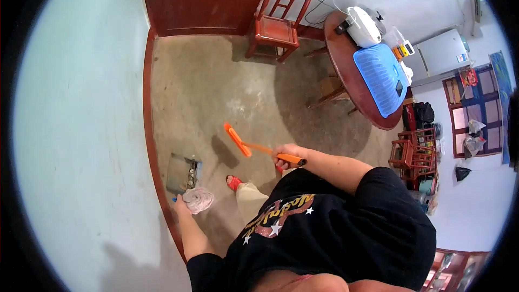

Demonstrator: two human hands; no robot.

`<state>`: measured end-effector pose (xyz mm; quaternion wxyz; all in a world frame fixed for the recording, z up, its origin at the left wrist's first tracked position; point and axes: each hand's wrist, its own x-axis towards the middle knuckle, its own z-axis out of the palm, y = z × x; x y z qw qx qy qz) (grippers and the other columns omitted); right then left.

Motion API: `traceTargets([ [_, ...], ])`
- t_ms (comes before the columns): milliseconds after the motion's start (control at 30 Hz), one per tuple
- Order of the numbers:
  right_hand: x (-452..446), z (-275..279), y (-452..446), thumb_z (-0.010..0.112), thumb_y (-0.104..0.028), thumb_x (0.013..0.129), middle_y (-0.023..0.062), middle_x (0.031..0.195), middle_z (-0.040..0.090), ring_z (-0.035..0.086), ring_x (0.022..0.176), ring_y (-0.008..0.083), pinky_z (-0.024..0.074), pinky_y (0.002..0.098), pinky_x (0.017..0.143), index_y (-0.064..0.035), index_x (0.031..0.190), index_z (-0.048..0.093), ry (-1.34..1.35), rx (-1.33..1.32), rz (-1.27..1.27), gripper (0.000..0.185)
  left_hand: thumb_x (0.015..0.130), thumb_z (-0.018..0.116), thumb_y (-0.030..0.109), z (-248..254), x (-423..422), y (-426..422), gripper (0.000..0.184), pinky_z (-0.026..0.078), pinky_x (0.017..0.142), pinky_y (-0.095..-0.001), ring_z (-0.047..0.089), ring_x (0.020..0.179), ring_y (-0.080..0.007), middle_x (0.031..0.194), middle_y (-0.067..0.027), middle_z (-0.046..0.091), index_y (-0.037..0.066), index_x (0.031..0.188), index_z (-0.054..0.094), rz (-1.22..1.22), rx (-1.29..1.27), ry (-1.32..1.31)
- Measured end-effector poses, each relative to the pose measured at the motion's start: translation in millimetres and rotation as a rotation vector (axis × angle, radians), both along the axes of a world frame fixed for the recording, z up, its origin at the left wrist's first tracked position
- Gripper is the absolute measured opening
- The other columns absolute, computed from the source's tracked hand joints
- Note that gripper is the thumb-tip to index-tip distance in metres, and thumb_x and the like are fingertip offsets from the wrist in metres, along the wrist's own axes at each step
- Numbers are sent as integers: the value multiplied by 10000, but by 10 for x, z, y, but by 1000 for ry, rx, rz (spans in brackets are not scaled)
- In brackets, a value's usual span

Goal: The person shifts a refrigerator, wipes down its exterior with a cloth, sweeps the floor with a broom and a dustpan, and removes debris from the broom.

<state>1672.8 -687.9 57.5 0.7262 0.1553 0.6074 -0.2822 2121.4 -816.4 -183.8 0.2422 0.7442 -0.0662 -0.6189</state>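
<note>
My right hand [286, 157] is closed round the handle of an orange T-shaped squeegee [238, 139], its head held out over the floor to the left. At lower left, my left hand [183, 206] is closed on a bunched pale pink cloth [198, 199]. A small blue end [174, 199] shows by its fingers; what it belongs to is hidden. Just beyond that hand is a grey see-through container [183, 173] with small things along its right side. Whether the hand touches it I cannot tell.
A pale wall [81, 130] with a red-brown skirting runs along my left. Ahead stand a wooden door [203, 0] and a wooden chair [277, 30]. To the right, a round table [346, 70] bears a blue ribbed cover [381, 78] and a white appliance [363, 27]. Stacked chairs [413, 154] stand further right.
</note>
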Motion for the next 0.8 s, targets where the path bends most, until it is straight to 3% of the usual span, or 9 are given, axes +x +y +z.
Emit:
traceTargets([
  [267, 56, -278, -117, 519, -184, 781, 71, 612, 499, 444, 454, 135, 345, 233, 401, -29, 679, 525, -68, 8, 21, 185, 770, 649, 218, 32, -3, -133, 393, 470, 682, -359, 586, 773, -212, 878, -124, 610, -95, 988, 555, -172, -126, -204],
  [367, 248, -198, -299, 510, -218, 802, 74, 616, 512, 457, 458, 148, 350, 228, 387, -29, 741, 532, 156, 66, 110, 200, 694, 703, 267, -28, 101, -138, 407, 465, 624, -321, 573, 705, -192, 775, -89, 608, -54, 919, 593, -416, -159, -317],
  [400, 419, -255, -271, 508, -224, 808, 76, 619, 518, 461, 458, 152, 351, 225, 384, -27, 765, 531, 200, 49, 178, 203, 672, 710, 258, -127, 187, 68, 362, 440, 581, -285, 548, 656, -186, 761, -72, 601, -12, 895, 621, -186, -203, -157],
  [433, 606, -383, -61, 510, -226, 810, 66, 615, 505, 459, 463, 145, 344, 223, 379, -34, 770, 519, 156, 38, 187, 197, 663, 715, 257, 496, 240, 307, 345, 415, 561, -264, 522, 621, -172, 742, -59, 591, 17, 896, 633, -327, -223, -230],
  [467, 711, -506, 51, 513, -228, 811, 55, 611, 492, 457, 468, 138, 336, 221, 375, -40, 774, 506, 108, 36, 182, 192, 660, 714, 256, 614, 365, 506, 361, 415, 571, -275, 523, 629, -160, 765, -47, 605, 6, 906, 626, -423, -188, -332],
  [533, 681, -875, -74, 499, -206, 818, 44, 623, 459, 444, 477, 116, 315, 215, 367, -55, 749, 473, -121, 99, 34, 168, 705, 670, 263, 237, 553, 707, 339, 434, 603, -293, 544, 645, -162, 771, -52, 625, -19, 891, 632, -349, -216, -273],
  [600, 878, -832, -327, 489, -190, 823, 42, 634, 448, 436, 479, 109, 307, 208, 371, -60, 745, 456, -97, 103, 76, 155, 723, 651, 263, 203, 667, 868, 325, 440, 612, -298, 555, 651, -166, 765, -60, 633, -21, 880, 637, -277, -213, -203],
  [733, 1394, -1197, -351, 499, -211, 841, 79, 649, 483, 460, 516, 161, 329, 260, 374, -86, 822, 426, -118, 89, -48, 146, 743, 630, 264, 400, 1084, 1588, 282, 461, 634, -331, 609, 689, -204, 733, -112, 647, -5, 825, 648, -638, -203, -307],
  [800, 1667, -1646, -438, 528, -238, 834, 83, 677, 514, 486, 538, 182, 368, 313, 398, -96, 851, 448, -4, 42, 73, 163, 751, 613, 312, 721, 1158, 1754, 320, 471, 662, -360, 625, 708, -264, 737, -123, 652, 2, 817, 653, -1030, -211, -490],
])
